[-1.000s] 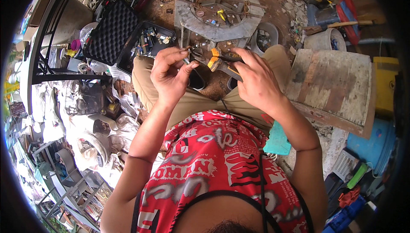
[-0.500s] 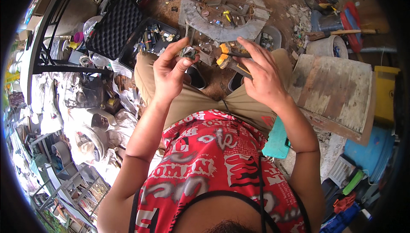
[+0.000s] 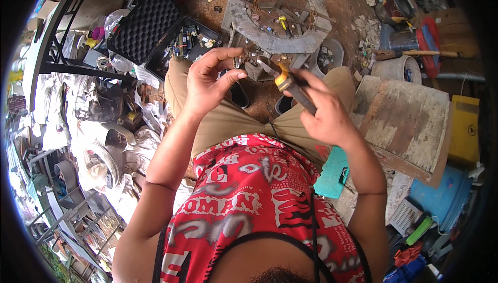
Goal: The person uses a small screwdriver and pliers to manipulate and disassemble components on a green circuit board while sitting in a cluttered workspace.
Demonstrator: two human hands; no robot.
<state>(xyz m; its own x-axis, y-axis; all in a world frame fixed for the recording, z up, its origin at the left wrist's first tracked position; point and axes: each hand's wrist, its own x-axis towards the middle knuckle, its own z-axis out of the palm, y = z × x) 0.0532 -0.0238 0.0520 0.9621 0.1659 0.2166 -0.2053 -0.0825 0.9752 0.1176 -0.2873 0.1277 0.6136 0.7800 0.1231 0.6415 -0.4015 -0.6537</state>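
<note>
My left hand pinches a small silvery piece between thumb and forefinger; it is too small to tell its kind. To its right, my right hand is closed around pliers with yellow and dark handles. The metal jaws of the pliers point up and left toward the silvery piece, with a gap between them. Both hands are raised above my lap, over my khaki trousers.
Ahead on the ground lies a grey octagonal frame, with a yellow-handled tool inside. An open black foam-lined case holds small parts at the left. A bucket, a worn board and a teal case are at the right.
The pliers have turned in my right hand, so their jaws now point up-left. The silvery piece in my left hand has been tilted and looks narrower. The view has shifted slightly.
</note>
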